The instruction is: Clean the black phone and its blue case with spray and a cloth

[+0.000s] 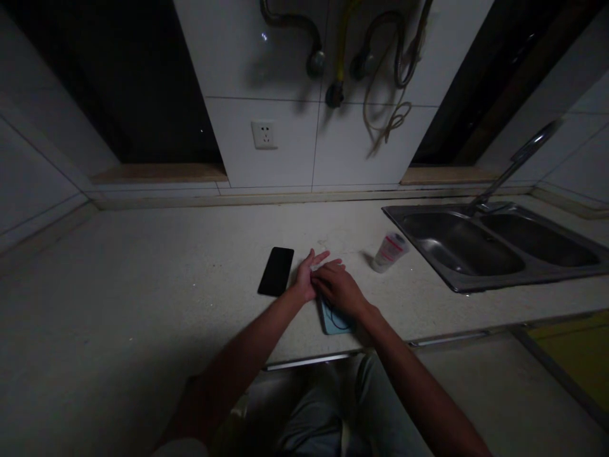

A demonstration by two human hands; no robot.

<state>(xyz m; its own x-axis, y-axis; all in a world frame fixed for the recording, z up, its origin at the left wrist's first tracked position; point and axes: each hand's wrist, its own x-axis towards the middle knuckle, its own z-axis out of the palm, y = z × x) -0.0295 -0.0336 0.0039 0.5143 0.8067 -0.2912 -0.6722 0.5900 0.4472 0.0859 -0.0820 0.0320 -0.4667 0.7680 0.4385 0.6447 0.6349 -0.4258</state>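
Step in hand, as I read it: close two-handed fingertip work above the counter (214, 254). Left hand (307, 280) is spread, fingers stretched out; right hand (339, 289) lies across it, fingers bent in toward the left palm. Small pale bit (314, 268) shows at the left palm by the right fingertips; too dim to identify. Can't tell whether the right fingers pinch it or just touch. Blue flat item (335, 326) is on the counter, partly under the right hand, near the front edge, dark cord (332, 319) looped over it. Black phone-like slab (276, 271) just left of the left hand, cup (390, 252) right of the right hand, sink (476, 282) beyond. Next move, my judgement: calls for a steady left palm, light fingertip control, and right wrist clear of the cord.
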